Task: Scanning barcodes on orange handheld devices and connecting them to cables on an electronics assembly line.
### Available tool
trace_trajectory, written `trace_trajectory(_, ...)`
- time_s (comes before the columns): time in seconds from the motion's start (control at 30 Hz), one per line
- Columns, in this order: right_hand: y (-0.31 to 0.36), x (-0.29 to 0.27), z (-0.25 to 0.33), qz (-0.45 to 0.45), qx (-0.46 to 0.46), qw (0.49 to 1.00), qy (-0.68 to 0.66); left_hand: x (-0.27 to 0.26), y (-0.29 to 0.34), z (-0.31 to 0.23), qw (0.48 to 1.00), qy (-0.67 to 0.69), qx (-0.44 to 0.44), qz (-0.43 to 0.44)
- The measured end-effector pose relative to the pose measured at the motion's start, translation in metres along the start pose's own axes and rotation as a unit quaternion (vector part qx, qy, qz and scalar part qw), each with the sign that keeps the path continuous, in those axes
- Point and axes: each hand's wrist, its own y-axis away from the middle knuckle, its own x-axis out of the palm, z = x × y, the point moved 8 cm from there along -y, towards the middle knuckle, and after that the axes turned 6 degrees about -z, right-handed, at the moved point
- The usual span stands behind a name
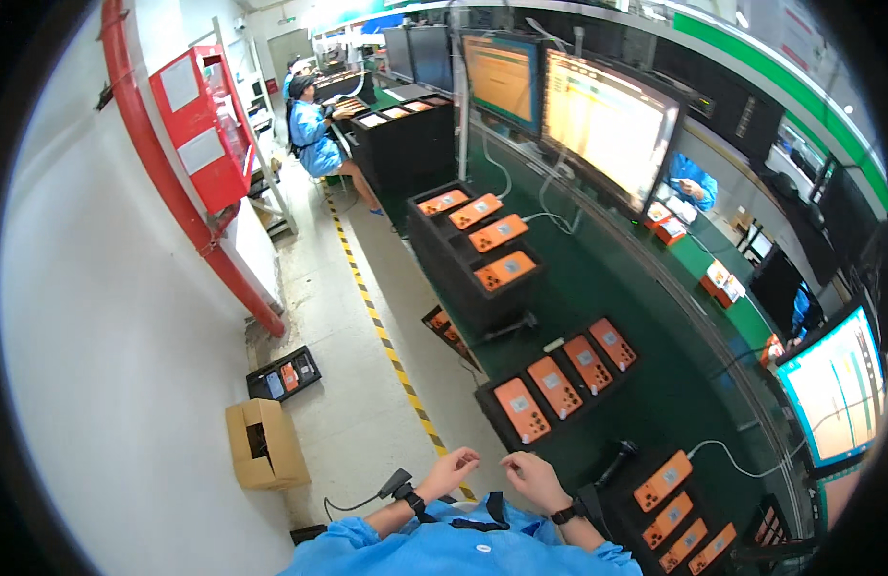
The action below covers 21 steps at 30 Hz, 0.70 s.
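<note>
Green counter ran along the right in the head view. White wall at left, pale floor between, carrying one yellow-black striped line and one open cardboard box. Three black trays stood closest on the counter, four orange devices in each. Nearest four lay just ahead of the right hand. Left hand was close beside it, apart; both empty, fingers loosely curled, half open.
</note>
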Motion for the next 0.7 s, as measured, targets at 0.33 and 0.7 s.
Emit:
trace_trajectory(0.33,-0.175,0.100,0.064,0.100,-0.037,0.993,-0.046,-0.158,0.008,0.107,0.972,0.127,-0.104,-0.168)
trace_trajectory(0.7,-0.442,0.066,0.027,-0.131,-0.050,0.986,-0.089,-0.357,-0.091,0.081,0.917,0.125,-0.166,-0.341)
